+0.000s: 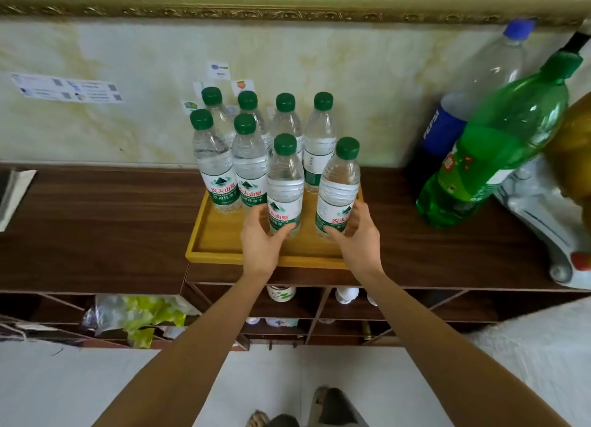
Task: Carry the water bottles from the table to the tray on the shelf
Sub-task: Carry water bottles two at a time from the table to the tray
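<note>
A yellow wooden tray (220, 234) lies on the dark wooden shelf (96, 222). Several clear water bottles with green caps stand upright on it, in rows toward the wall. My left hand (260, 239) grips the lower part of one front bottle (285, 174). My right hand (353, 234) grips the base of the other front bottle (339, 177), which tilts slightly to the right. Both bottles are over the front half of the tray; I cannot tell whether their bases touch it.
A large green soda bottle (499, 145) and a blue-capped cola bottle (463, 106) stand right of the tray. A white object (543, 215) lies at the far right. Crumpled bags (134, 314) and small containers fill compartments below. A marbled wall (96, 132) backs the shelf.
</note>
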`<act>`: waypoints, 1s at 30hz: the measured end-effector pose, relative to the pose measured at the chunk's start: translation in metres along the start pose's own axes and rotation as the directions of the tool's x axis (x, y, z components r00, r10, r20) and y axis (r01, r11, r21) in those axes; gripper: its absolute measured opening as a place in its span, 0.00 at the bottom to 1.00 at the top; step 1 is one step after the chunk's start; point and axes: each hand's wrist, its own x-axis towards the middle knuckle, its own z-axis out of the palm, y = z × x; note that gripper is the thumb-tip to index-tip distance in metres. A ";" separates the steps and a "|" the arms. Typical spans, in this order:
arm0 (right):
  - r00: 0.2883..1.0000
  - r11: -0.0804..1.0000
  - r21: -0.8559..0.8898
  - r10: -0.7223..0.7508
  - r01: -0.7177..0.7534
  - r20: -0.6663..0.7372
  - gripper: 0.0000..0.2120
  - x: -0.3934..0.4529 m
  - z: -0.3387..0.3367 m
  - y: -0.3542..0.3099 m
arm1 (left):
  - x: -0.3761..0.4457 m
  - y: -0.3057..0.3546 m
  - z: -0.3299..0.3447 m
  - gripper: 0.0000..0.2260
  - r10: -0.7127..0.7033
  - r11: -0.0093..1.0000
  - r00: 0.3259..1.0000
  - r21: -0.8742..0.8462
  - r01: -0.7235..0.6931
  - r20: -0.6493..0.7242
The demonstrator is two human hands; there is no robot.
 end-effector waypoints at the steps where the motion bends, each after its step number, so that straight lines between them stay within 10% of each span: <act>1: 1.000 1.000 -0.003 0.008 -0.008 -0.001 0.31 0.000 0.000 0.000 | 0.004 0.000 0.003 0.25 0.001 1.000 1.000 0.012 -0.001 -0.015; 24: 1.000 0.996 -0.091 0.025 -0.024 0.014 0.29 0.005 0.000 0.003 | 0.026 0.013 0.018 0.17 -0.083 0.989 0.978 0.102 0.104 -0.190; 30: 1.000 0.997 -0.070 0.025 -0.024 0.012 0.30 0.001 0.004 0.010 | 0.012 0.004 -0.001 0.22 -0.090 0.930 0.996 0.360 0.079 0.015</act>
